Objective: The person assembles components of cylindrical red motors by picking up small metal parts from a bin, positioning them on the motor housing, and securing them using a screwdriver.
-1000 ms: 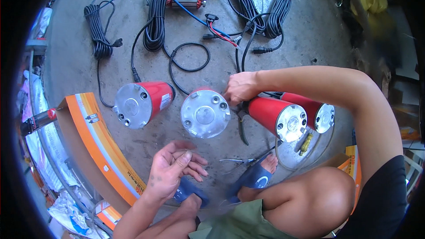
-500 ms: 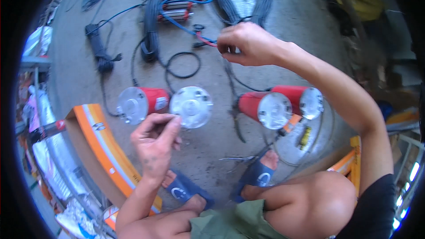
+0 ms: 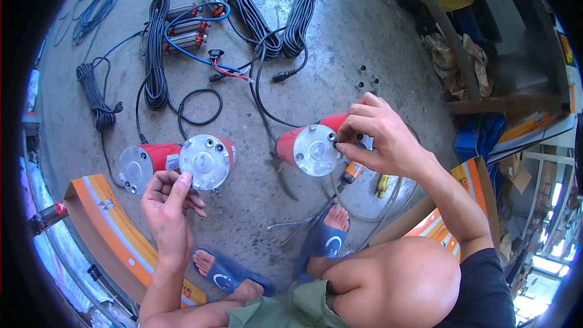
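My left hand [image 3: 167,209] is closed, thumb against curled fingers, at the lower left rim of a silver round end cap [image 3: 203,167]; whatever it pinches is hidden. That cap belongs to a red cylinder [image 3: 229,147]. To its left, another red cylinder [image 3: 163,157] lies on its side with its silver cap [image 3: 135,167] toward me. My right hand [image 3: 385,140] has thumb and forefinger pinched at the right edge of a third silver cap [image 3: 316,152], on a red cylinder [image 3: 285,146]. Something small and dark shows there, too small to name. Behind the fingers lies another red cylinder [image 3: 334,123].
Coiled black cables [image 3: 156,54] and motor armatures [image 3: 187,27] lie on the concrete floor, with a blue cable [image 3: 97,15] at far left. Several small dark round pieces [image 3: 375,81] sit beyond my right hand. Open orange boxes [image 3: 115,231] flank my slippered feet; an orange-handled tool [image 3: 351,173] lies near.
My right hand has come down from above the cables to the third silver cap. My left hand stays pinched beside its cap. The view has shifted right.
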A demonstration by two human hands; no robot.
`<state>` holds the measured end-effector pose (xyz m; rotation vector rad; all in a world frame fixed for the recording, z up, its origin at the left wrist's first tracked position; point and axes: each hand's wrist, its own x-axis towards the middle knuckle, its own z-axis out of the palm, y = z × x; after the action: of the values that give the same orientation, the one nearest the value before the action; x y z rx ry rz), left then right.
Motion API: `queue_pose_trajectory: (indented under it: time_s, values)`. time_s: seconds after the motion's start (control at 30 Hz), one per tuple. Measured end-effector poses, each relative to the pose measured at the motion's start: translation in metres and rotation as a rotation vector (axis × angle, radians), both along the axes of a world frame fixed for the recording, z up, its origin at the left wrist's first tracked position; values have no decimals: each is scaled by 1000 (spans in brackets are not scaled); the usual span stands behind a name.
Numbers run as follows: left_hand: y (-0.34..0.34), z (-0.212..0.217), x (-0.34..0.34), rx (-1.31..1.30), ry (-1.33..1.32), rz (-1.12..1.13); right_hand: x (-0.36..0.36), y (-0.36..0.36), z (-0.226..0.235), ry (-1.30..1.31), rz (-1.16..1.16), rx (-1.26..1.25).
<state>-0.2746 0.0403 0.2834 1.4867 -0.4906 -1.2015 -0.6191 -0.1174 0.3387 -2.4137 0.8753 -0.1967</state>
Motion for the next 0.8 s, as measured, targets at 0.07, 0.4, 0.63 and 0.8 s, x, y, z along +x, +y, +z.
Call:
queue_pose_trajectory:
  time_s: [0.07, 0.4, 0.63, 0.8]
  values:
    - [0, 1, 2, 39, 86, -2, 2, -2, 2, 24, 5, 6]
    - [28, 25, 0, 249, 589, -493, 8, -16, 19, -98, -178, 185]
    - [-13, 47, -58, 78, 897, -505, 55, 44, 17, -367, 110, -133]
    - [-20, 37, -59, 29, 950, -538, 73, 61, 1, -399, 63, -103]
